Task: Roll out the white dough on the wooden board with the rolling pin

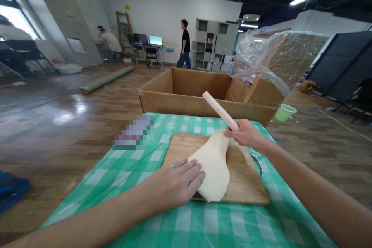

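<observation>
A flat sheet of pale dough [214, 170] lies on a wooden cutting board [245, 178], wide at the near end and narrowing toward the far end. My left hand [181, 180] rests flat on the dough's left side, fingers stretched out. In my right hand [246, 135] is a light-coloured rolling pin [219, 109], tilted up and to the left above the board. The thumb and fingers of that hand also meet the dough's narrow far end, which looks lifted; whether they pinch it is hard to make out. A metal handle [258, 164] shows at the board's right edge.
A green-and-white checked cloth [139, 201] covers the table. Blurred-out pixels hide a flat object [134, 132] at the left. Beyond the table stands a large open cardboard box [186, 100]; a green bucket [285, 112] is on the floor. One person [185, 44] walks in the background.
</observation>
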The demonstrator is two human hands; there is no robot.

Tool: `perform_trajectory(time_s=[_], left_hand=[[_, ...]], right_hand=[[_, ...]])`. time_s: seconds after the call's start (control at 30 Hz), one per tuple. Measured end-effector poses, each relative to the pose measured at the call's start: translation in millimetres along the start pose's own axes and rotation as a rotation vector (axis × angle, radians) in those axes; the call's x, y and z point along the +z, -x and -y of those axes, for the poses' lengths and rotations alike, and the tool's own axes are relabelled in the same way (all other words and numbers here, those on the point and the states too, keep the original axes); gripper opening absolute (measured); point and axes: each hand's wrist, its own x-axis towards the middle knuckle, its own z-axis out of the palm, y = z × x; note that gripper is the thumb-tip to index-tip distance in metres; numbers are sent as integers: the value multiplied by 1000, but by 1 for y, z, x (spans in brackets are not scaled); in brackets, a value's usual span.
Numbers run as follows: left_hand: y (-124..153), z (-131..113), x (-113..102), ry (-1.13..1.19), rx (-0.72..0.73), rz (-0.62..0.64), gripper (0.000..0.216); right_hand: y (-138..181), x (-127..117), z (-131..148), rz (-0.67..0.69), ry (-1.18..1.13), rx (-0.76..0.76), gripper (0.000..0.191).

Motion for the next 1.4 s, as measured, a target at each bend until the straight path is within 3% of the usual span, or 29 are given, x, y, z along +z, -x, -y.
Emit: perform_trajectory(time_s=[0.13,0.27,0.4,0.5,0.63,0.73,0.93,1.03,1.1,1.17,1.27,1.4], left_hand=[[-11,15,25,89,-41,39,27],[-18,14,42,156,-98,45,31],[-14,14,29,380,-150,84,36],[-3,27,14,652,-320,87,35],[9,49,18,783,-672,-84,31],[10,55,33,825,-749,-160,33],[3,42,49,785,-659,-106,41],[0,33,43,684,-465,-17,49],[-4,26,36,612,-322,52,56],[-8,21,29,554,-257,77,60],[-13,15,24,505,-261,73,66],[-13,13,23,495,-249,90,66]], right_hand=[[13,-19,12,-191,97,-172,30],[34,-10,30,-225,174,-234,27],[52,8,50,-147,190,-276,24],[63,19,62,-93,186,-269,23],[78,38,70,-13,182,-303,19],[89,59,71,86,185,-332,14],[105,79,66,158,141,-340,19],[112,68,65,185,69,-429,25],[113,55,60,128,22,-465,26],[106,40,48,-5,1,-404,31],[87,18,21,-150,25,-113,45],[73,5,-5,-147,136,-18,48]])
